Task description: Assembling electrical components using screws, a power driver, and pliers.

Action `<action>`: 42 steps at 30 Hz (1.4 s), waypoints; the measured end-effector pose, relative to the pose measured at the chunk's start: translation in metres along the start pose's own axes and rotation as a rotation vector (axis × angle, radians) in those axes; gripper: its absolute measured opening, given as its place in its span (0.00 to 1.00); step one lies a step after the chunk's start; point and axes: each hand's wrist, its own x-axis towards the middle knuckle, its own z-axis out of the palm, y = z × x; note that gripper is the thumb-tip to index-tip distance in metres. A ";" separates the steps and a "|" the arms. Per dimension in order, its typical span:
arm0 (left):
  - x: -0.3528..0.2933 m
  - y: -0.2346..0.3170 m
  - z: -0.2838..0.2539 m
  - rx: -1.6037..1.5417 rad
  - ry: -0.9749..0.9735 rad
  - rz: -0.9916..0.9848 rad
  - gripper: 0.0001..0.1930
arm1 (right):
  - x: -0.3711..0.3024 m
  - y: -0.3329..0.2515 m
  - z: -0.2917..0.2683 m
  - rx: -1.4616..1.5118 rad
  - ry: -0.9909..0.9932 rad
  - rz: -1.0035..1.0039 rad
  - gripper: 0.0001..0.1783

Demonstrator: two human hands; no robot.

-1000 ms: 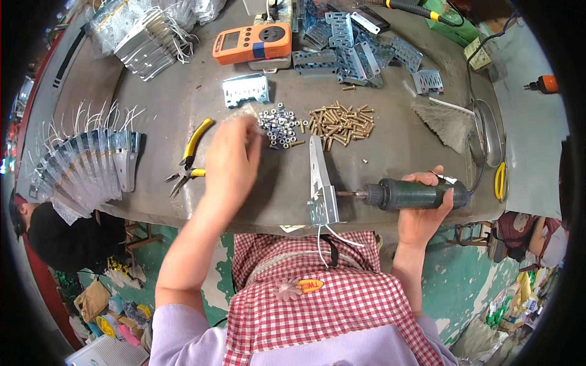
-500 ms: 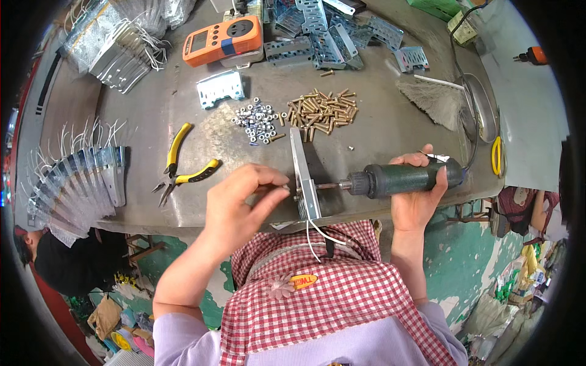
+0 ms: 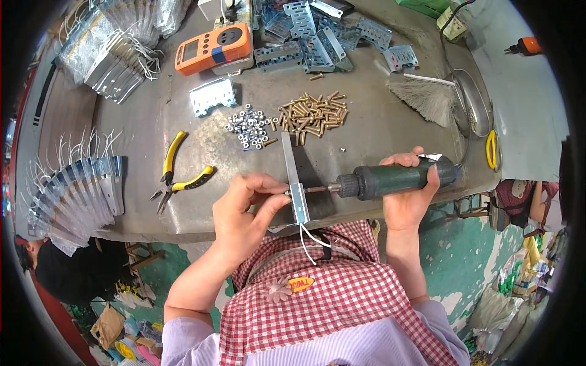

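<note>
In my right hand (image 3: 410, 195) lies a dark green electric screwdriver (image 3: 390, 181), its bit pointing left. The bit's tip meets the right side of a flat grey metal part (image 3: 298, 204) with a bracket, standing on edge near the table's front. Two white wires (image 3: 307, 245) hang from the part over the edge. My left hand (image 3: 249, 204) is closed in a pinch against the part's left side, opposite the bit. A small silver nut seems to sit between thumb and forefinger, mostly hidden by the fingertips.
Nuts (image 3: 247, 126) and brass-coloured bolts (image 3: 314, 114) lie in piles beyond the part. Yellow-handled pliers (image 3: 177, 171) rest to the left, near a fanned row of wrapped parts (image 3: 76, 195). Farther back are an orange meter (image 3: 213, 49) and metal brackets (image 3: 317, 52). A brush (image 3: 427, 100) lies right.
My left fingers have come right, from just beside the metal part to touching its left side. The part stands straighter. The screwdriver stays lined up with it; the whole view has shifted slightly.
</note>
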 end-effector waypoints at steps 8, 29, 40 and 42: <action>0.028 0.014 -0.056 0.821 -0.009 0.092 0.22 | -0.001 0.002 0.002 -0.014 0.043 -0.008 0.23; 0.013 0.001 -0.082 0.190 0.451 0.058 0.04 | 0.001 0.002 0.002 -0.018 0.034 0.017 0.23; 0.048 0.056 0.005 -0.293 0.197 0.246 0.19 | 0.002 0.004 0.008 -0.010 0.002 0.016 0.22; 0.048 0.054 0.010 -0.304 0.181 0.254 0.18 | 0.003 0.003 0.008 -0.012 -0.009 0.019 0.21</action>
